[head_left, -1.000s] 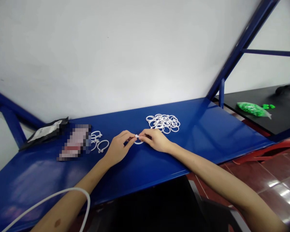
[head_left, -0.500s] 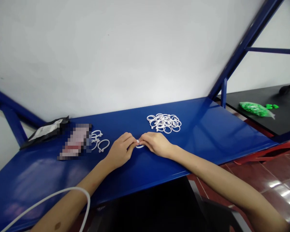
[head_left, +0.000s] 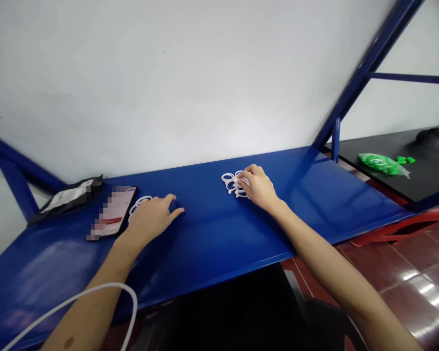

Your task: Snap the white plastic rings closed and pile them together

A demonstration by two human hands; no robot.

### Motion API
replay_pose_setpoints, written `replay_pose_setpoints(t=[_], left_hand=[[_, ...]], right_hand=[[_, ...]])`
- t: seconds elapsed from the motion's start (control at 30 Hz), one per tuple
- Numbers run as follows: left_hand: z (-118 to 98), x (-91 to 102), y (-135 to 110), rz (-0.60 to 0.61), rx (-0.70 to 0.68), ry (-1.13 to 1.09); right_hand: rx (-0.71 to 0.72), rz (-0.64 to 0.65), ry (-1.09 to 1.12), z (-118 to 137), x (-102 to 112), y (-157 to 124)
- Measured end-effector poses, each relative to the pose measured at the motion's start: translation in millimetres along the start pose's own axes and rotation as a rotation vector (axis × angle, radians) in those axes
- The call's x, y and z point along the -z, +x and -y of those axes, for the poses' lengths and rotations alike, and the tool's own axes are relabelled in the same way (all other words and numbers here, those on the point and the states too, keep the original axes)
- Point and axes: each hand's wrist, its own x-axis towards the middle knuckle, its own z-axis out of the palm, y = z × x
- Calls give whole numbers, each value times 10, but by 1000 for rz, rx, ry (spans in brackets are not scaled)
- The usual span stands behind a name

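Observation:
My right hand (head_left: 260,189) is over a loose pile of white plastic rings (head_left: 227,177) with small ball-like ends. Its thumb and forefinger pinch at a ring on the pile's left side, and the palm hides much of the heap. My left hand (head_left: 149,217) is farther left, thumb and fingers apart, nothing between them. It covers most of a smaller group of white rings (head_left: 141,199), whose upper edges show behind the knuckles.
Left of the small group lies a phone (head_left: 113,212), partly pixelated, and a black package (head_left: 71,197) with a white label. A white cable (head_left: 91,288) arcs across my left forearm. A bag of green pieces (head_left: 382,164) rests on a black table at right.
My hands have parted from the ring they held together at the middle. The left moved left to the smaller group, the right moved up and right to the pile. That ring is out of sight.

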Motion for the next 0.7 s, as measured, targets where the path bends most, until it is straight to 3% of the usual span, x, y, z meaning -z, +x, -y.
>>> replay_pose_setpoints(t=[0.13, 0.27, 0.4, 0.5, 0.6, 0.7], left_hand=[[-84, -59, 39, 39, -174, -241], [-193, -32, 55, 16, -245, -403], [-361, 67, 22, 7, -131, -665], [-486, 109, -16, 104, -12, -945], [-542, 88, -30, 211, 8, -1203], [-519, 32, -12, 272, 40, -1329]], right_hand=[[-2, 60, -4, -15, -16, -19], [19, 17, 32, 65, 7, -25], [98, 8, 113, 245, 9, -53], [193, 139, 237, 432, -20, -117], [276, 306, 332, 590, -61, -203], [310, 330, 395, 665, -92, -267]])
